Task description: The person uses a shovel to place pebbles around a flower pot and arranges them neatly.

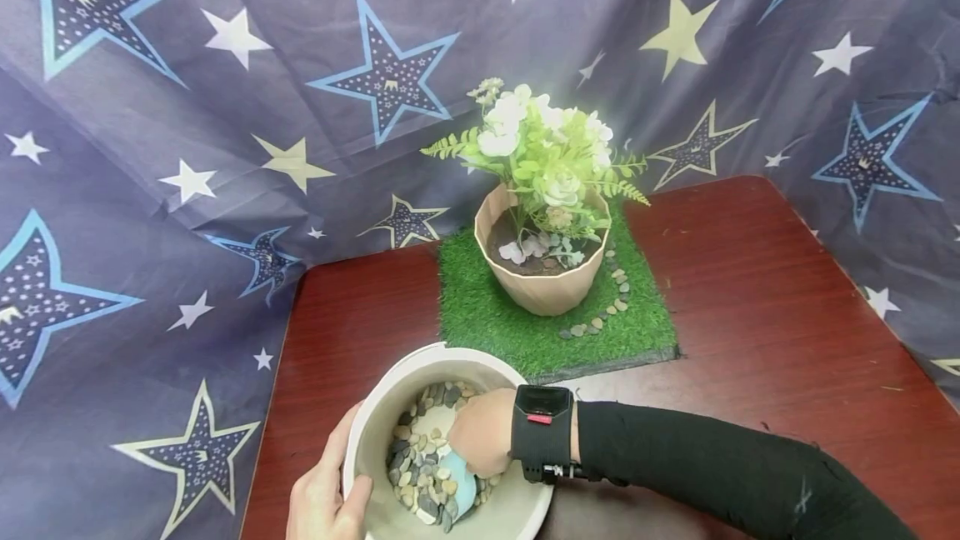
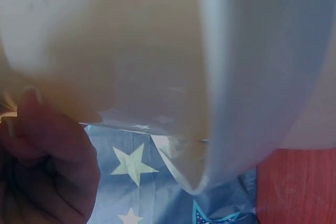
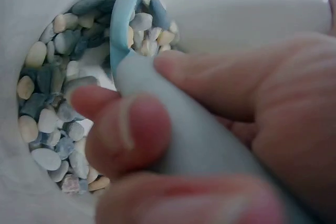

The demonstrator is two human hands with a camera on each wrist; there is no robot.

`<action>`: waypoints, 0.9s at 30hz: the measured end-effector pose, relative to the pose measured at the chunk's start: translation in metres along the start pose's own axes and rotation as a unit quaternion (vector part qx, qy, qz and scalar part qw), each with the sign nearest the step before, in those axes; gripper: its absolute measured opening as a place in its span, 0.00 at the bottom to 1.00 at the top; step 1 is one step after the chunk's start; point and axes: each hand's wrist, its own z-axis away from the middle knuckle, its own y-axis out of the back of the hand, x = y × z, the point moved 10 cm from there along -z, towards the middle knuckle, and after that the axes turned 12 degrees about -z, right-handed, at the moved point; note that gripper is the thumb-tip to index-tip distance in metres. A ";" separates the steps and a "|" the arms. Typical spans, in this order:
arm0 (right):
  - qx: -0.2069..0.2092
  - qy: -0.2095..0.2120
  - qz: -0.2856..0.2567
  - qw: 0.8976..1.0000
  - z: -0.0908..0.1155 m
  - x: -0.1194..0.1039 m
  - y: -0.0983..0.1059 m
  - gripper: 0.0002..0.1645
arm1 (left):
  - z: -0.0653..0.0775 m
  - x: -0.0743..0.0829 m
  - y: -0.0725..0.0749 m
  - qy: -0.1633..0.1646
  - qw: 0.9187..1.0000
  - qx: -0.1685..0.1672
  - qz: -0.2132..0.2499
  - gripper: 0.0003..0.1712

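Note:
A white bucket (image 1: 362,432) stands at the near edge of the table, with grey, tan and white pebbles (image 1: 422,473) in its bottom. At its left side my left hand (image 1: 324,494) grips the rim, thumb over the edge. My right hand (image 1: 483,432) reaches down inside and holds a light blue trowel (image 1: 463,486) by its grey handle (image 3: 163,95). In the right wrist view, the trowel's blade (image 3: 122,24) is among the pebbles, with some stones in its hollow. The left wrist view shows the bucket's wall (image 2: 131,51) beside the left fingers.
Behind the bucket, a beige flower pot (image 1: 543,294) with white flowers (image 1: 555,144) and ferns stands on a green turf mat (image 1: 480,319). A curved row of pebbles (image 1: 600,322) lies on the mat's right side. The brown table (image 1: 750,290) meets a star-patterned cloth (image 1: 300,48).

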 end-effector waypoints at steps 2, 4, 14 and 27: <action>-0.004 0.012 -0.001 1.000 -0.001 -0.002 -0.001 0.11 | 0.000 -0.002 0.000 0.002 1.000 -0.001 0.002 0.49; 0.007 0.020 0.008 1.000 -0.001 -0.004 0.002 0.11 | 0.001 -0.003 0.000 0.000 1.000 -0.001 0.003 0.49; 0.046 0.059 -0.024 0.997 0.012 -0.007 0.023 0.19 | 0.001 -0.015 0.001 0.019 1.000 -0.016 0.005 0.48; 0.040 0.124 -0.182 0.975 0.034 0.002 0.039 0.33 | 0.001 -0.022 0.001 0.022 1.000 -0.018 -0.003 0.47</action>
